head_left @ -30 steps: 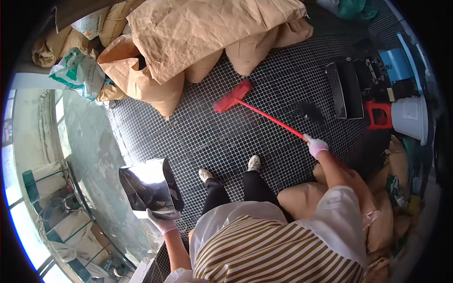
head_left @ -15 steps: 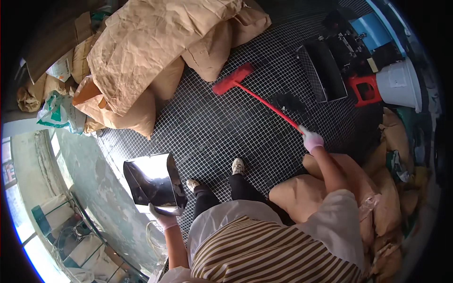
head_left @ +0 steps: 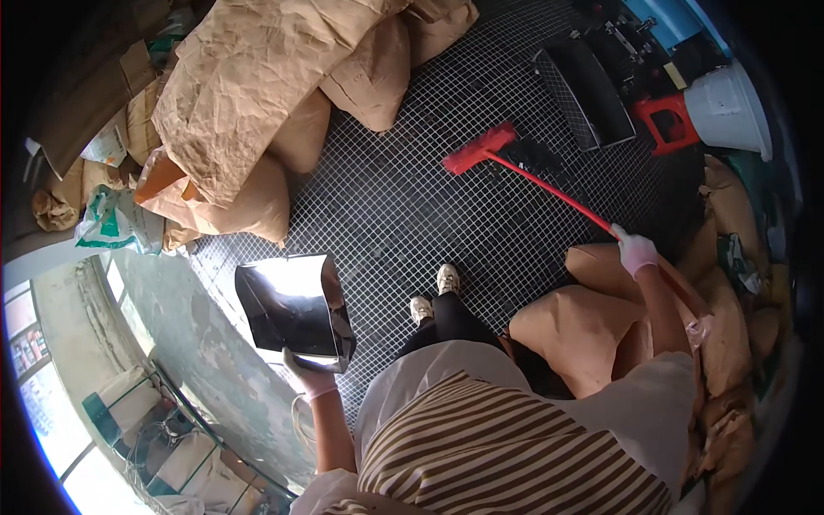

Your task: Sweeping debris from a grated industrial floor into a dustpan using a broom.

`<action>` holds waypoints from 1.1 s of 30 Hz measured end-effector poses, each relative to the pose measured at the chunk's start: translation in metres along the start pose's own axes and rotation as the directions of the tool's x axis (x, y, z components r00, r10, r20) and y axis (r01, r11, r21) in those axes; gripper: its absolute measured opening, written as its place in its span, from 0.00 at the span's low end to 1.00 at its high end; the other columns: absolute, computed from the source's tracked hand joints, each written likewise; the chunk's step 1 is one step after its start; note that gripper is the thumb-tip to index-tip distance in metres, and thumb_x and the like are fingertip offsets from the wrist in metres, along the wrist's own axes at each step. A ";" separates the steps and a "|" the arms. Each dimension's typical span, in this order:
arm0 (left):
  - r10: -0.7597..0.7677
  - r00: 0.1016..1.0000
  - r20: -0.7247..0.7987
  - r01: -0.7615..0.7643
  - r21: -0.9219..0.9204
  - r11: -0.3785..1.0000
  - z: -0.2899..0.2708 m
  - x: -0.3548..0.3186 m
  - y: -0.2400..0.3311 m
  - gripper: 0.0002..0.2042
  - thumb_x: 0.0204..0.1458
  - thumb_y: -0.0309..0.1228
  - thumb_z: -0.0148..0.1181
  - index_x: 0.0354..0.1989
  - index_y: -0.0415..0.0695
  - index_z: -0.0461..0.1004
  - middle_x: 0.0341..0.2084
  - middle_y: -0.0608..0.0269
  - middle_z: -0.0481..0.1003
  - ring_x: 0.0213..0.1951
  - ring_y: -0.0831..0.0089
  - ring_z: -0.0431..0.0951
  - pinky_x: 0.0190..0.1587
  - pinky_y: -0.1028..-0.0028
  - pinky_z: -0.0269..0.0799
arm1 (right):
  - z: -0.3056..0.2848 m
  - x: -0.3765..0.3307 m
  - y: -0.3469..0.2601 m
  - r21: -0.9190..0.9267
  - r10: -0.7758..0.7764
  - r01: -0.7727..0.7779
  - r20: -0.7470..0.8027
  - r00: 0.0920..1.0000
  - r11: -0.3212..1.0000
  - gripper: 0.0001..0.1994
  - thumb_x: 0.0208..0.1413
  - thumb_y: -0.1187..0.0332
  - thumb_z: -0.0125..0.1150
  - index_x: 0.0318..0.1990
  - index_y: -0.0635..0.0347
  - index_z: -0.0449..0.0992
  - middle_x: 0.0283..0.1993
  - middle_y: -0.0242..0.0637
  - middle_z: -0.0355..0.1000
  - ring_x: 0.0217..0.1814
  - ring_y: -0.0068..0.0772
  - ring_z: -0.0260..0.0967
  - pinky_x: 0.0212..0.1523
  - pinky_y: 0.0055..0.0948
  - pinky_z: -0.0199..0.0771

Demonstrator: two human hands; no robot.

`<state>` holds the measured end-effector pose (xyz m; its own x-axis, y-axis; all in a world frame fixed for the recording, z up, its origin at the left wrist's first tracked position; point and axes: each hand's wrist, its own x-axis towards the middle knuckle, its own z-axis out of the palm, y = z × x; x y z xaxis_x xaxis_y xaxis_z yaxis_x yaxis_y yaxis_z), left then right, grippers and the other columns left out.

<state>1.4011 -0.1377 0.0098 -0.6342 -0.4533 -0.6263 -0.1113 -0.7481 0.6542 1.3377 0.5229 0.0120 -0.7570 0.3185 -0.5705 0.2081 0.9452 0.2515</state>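
Observation:
My right hand (head_left: pixel 637 251), in a white and pink glove, is closed round the handle of a red broom (head_left: pixel 554 190). The bristled head of that broom rests on the gridded floor, just left of a dark patch of loose material (head_left: pixel 536 157). On the other side, my gloved left hand (head_left: pixel 309 374) grips the near edge of a shiny metal dustpan (head_left: pixel 296 322), whose far part reflects bright light. Part of the left hand's grip is hidden by the pan. I cannot tell whether the dustpan holds anything.
Brown paper sacks (head_left: pixel 257 94) are heaped at the far left, with more sacks (head_left: pixel 575 335) beside my right arm. A dark open trough (head_left: pixel 592 99), a red stool (head_left: pixel 668 123) and a white bucket (head_left: pixel 730 107) stand at the far right. A peeling wall (head_left: pixel 215 343) runs along the left.
The broom has moved right, its head now closer to the dark patch. My feet have come closer together, and the whole view has shifted. Both hands keep their holds.

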 end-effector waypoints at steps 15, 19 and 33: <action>-0.004 0.999 -0.042 0.001 -0.087 0.996 -0.104 -0.017 0.024 0.26 0.48 0.49 0.52 0.52 0.45 0.67 0.52 0.59 0.67 0.52 0.58 0.67 0.55 0.55 0.63 | 0.032 -0.011 -0.260 -0.233 -0.517 0.528 0.112 0.849 0.817 0.28 0.56 0.75 0.43 0.60 0.25 0.58 0.34 0.42 0.70 0.37 0.44 0.73 0.35 0.41 0.75; 0.047 0.997 -0.056 -0.053 -0.116 0.992 -0.109 -0.036 0.026 0.27 0.46 0.50 0.53 0.52 0.46 0.68 0.52 0.59 0.67 0.53 0.57 0.67 0.55 0.52 0.62 | 0.009 0.036 -0.229 -0.274 -0.447 0.505 0.247 0.860 0.819 0.29 0.56 0.74 0.42 0.61 0.23 0.56 0.39 0.42 0.71 0.40 0.45 0.74 0.39 0.41 0.75; 0.051 0.984 -0.171 -0.058 -0.041 0.997 0.064 -0.081 -0.097 0.28 0.48 0.52 0.53 0.52 0.45 0.68 0.47 0.59 0.70 0.47 0.59 0.70 0.51 0.57 0.67 | -0.059 0.100 0.104 -0.221 -0.340 0.311 -0.108 0.934 0.924 0.19 0.58 0.67 0.42 0.54 0.30 0.68 0.30 0.43 0.72 0.31 0.46 0.72 0.34 0.42 0.73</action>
<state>1.4144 0.0024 0.0243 -0.4989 -0.5668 -0.6556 -0.0425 -0.7396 0.6717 1.2471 0.6494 0.0268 -0.8448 -0.0317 -0.5341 -0.1797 0.9571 0.2274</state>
